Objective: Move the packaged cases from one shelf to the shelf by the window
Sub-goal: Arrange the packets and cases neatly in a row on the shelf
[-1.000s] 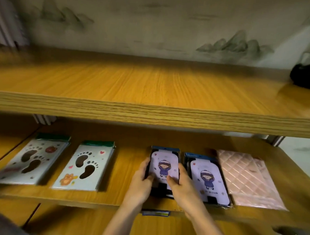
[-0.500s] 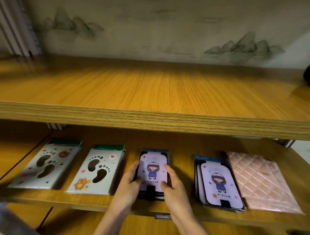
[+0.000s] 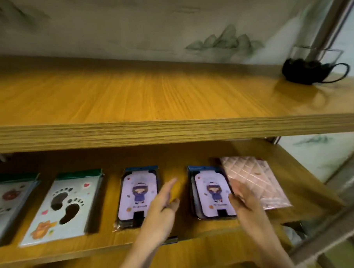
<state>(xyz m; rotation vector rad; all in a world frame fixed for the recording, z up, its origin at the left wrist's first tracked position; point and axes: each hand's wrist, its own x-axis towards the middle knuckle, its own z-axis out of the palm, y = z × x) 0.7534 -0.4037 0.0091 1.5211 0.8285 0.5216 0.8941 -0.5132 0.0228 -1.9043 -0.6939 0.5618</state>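
Observation:
Several packaged cases lie flat on the lower wooden shelf [image 3: 181,164]. A purple cartoon-girl case [image 3: 136,195] rests at the middle, with my left hand [image 3: 162,206] just right of it, fingers apart, holding nothing. A second stack of purple cartoon-girl cases [image 3: 210,193] lies further right. My right hand [image 3: 244,199] hovers over that stack's right edge, fingers spread, apparently empty. A pink quilted case [image 3: 255,177] sits beyond it at the right end. Two white footprint cases [image 3: 67,204] [image 3: 0,205] lie at the left.
The upper wooden shelf [image 3: 153,96] juts out above the lower one. A black-based glass cup [image 3: 311,66] stands at its far right, next to a metal post [image 3: 331,25] and a bright window. A small label tag [image 3: 170,240] hangs on the lower shelf's front edge.
Both hands have let go of the middle purple case, which now lies on the shelf. They moved right toward the second purple stack. The view swung right.

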